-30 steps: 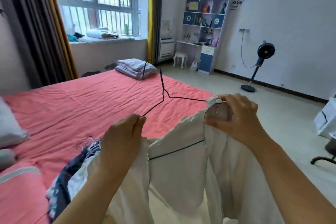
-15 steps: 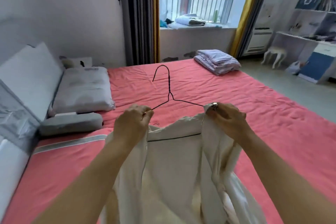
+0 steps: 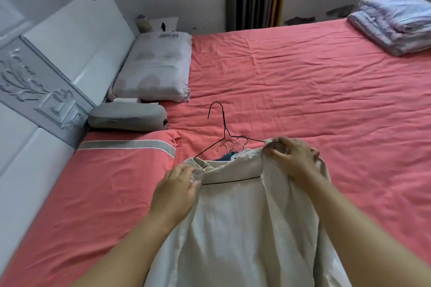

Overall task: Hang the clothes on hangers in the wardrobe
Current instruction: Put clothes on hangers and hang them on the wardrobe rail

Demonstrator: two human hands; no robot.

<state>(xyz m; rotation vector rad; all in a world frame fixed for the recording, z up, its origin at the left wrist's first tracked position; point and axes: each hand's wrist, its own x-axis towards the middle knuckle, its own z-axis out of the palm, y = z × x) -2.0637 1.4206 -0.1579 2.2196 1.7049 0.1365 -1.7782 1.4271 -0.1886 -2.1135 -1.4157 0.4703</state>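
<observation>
- A bed (image 3: 291, 81) with a pink sheet fills the room.
- The left hand (image 3: 176, 190) and right hand (image 3: 292, 158) each pinch the beige jacket (image 3: 233, 228) on a black wire hanger (image 3: 225, 128).

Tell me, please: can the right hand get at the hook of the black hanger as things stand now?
Probably yes, but not at once. The hook stands bare above the jacket, nothing covering it. But the right hand grips the jacket's collar, so it must let go first.
</observation>
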